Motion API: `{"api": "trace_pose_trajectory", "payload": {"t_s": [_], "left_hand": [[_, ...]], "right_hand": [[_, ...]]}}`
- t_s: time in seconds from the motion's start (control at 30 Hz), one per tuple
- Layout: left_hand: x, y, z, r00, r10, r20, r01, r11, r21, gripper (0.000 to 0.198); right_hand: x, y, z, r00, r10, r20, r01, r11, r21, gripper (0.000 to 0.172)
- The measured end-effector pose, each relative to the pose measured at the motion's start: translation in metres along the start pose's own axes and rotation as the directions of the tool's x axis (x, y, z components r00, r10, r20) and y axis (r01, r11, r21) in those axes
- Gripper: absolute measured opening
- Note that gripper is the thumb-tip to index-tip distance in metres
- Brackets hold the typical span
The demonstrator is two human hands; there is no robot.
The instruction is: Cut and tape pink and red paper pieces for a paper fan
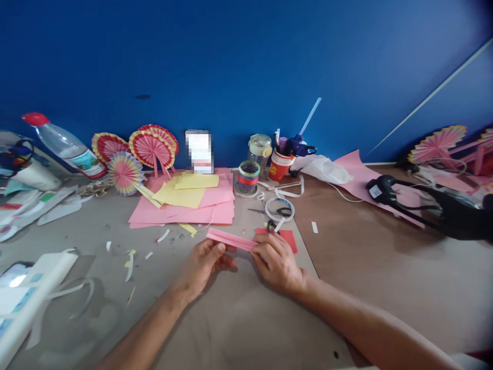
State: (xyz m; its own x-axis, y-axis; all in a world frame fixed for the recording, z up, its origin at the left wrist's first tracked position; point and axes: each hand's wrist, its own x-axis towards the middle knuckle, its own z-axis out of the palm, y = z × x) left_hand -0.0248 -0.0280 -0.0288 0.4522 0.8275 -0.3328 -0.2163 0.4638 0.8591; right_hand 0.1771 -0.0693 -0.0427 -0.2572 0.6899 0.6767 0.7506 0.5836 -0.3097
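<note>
A narrow folded strip of pink paper (231, 239) is held between my two hands, a little above the grey table. My left hand (208, 259) pinches its left end, thumb on top and fingers beneath. Around the right end close the fingers of my right hand (278, 261), which hide that end. Just behind my right hand lie a red piece of paper (289, 239) and scissors (271, 225), partly covered. Beyond the strip rests a stack of pink paper sheets (219, 211) with yellow paper (181, 196) on top.
Paper fans (152, 148) and a bottle (71, 151) stand at the back left. A tape roll (280, 209), a jar (248, 177) and a red cup of pens (281, 165) are behind my right hand. A black headset-like device (435, 203) lies right, a power strip (33, 288) left.
</note>
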Motion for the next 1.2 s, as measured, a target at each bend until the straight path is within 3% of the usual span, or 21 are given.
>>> {"api": "trace_pose_trajectory", "payload": {"t_s": [0.1,0.2,0.4,0.63,0.77,0.83,1.03,1.2], "left_hand": [[0.002,-0.003,0.000,0.999,-0.001,-0.052,0.001,1.000,0.005,0.037],[0.004,-0.005,-0.005,0.996,0.011,-0.087,-0.009,1.000,0.023,0.036],[0.005,-0.007,-0.011,0.990,0.048,-0.134,-0.038,0.996,0.076,0.030],[0.006,-0.008,-0.012,0.978,0.131,-0.162,-0.095,0.972,0.214,0.027],[0.005,-0.004,-0.011,0.964,0.186,-0.190,-0.113,0.933,0.341,0.025],[0.003,-0.001,-0.009,0.963,0.186,-0.193,-0.103,0.921,0.375,0.025],[-0.002,0.004,-0.005,0.984,0.136,-0.112,-0.069,0.883,0.465,0.026],[-0.004,0.002,-0.002,0.995,0.099,-0.019,-0.077,0.871,0.485,0.028]], "right_hand": [[0.000,-0.005,0.000,0.998,0.035,0.057,-0.041,0.994,0.106,0.010],[0.001,-0.005,-0.001,0.983,0.132,0.129,-0.163,0.947,0.278,0.014],[0.007,-0.005,-0.002,0.871,0.314,0.378,-0.481,0.700,0.528,0.010],[0.007,-0.009,-0.001,0.745,0.394,0.538,-0.666,0.492,0.561,0.015],[0.007,-0.005,-0.005,0.793,0.315,0.522,-0.604,0.525,0.599,0.022],[0.009,-0.001,-0.007,0.808,0.345,0.478,-0.585,0.562,0.584,0.023],[0.014,0.002,-0.005,0.678,0.470,0.565,-0.735,0.441,0.515,0.028],[0.022,-0.010,0.004,0.632,0.464,0.621,-0.775,0.405,0.486,0.019]]}}
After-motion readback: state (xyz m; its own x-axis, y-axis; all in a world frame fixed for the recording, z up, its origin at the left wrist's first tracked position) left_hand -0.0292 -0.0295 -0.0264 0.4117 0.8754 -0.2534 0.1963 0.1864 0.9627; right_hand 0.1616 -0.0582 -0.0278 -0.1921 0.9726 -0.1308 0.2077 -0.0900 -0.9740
